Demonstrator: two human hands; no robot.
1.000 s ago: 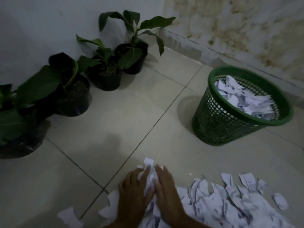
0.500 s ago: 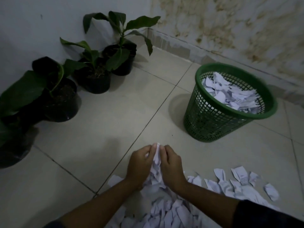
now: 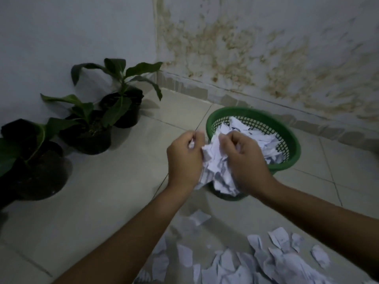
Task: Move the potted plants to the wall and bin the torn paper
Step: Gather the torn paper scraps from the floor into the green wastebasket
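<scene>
paper wad (image 3: 215, 167): crumpled bundle of torn white pieces, held in the air between both hands, in front of the near rim of the bin — not yet over the opening.
left hand (image 3: 184, 158): fingers curled, gripping the left side of the wad; a small scrap pinched near the thumb.
right hand (image 3: 244, 158): fingers curled into the right side of the wad, clenched on it.
bin (image 3: 287, 136): one green mesh basket on the floor near the stained wall, already well filled with torn paper.
risk 1: the wad is loose pieces, only squeezed from two sides — the bottom hangs free, so scraps could drop short of the rim onto the tiles.
risk 2: the bin looks fairly full; paper dropped on top could slide off over the rim.
risk 3: the basket looks light; a knock from a wrist could tip it and spill what is inside.
risk 4: the view is dim and a bit blurred, so small scraps on the pale tiles are easy to miss.
floor scraps (image 3: 266, 263): one spread-out heap at the bottom right, dozens of pieces, too many to count; one stray piece (image 3: 200, 217) lies apart, nearer the bin.
potted plants (image 3: 90, 128): three black pots clearly in view in a row along the left wall; more dark foliage at the left edge, can't tell if it is a fourth.
count: hands 2, bin 1, wad 1, pots 3 visible.
floor (image 3: 102, 191): pale tiles.
</scene>
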